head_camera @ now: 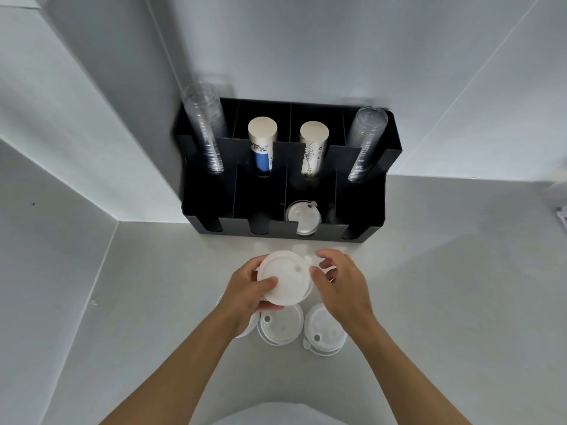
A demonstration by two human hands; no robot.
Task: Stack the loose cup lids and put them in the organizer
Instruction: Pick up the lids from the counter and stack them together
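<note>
My left hand point(248, 294) grips a small stack of white cup lids point(283, 276) above the counter, thumb on top and fingers underneath. My right hand point(339, 282) is beside the stack's right edge, fingers curled and apart, thumb touching the rim. Two loose white lids lie on the counter below the hands: one point(280, 328) in the middle, one point(325, 332) to its right. Another lid point(242, 329) peeks out under my left wrist. The black organizer point(362, 216) stands against the wall, with white lids point(303, 217) in its third front slot.
The organizer's back compartments hold clear plastic cup stacks point(204, 130) at left and right point(366, 142), and two paper cup stacks point(262, 142) in the middle. A wall corner juts out on the left. The grey counter point(445, 302) stretches right, with some small items point(561, 216) at its far edge.
</note>
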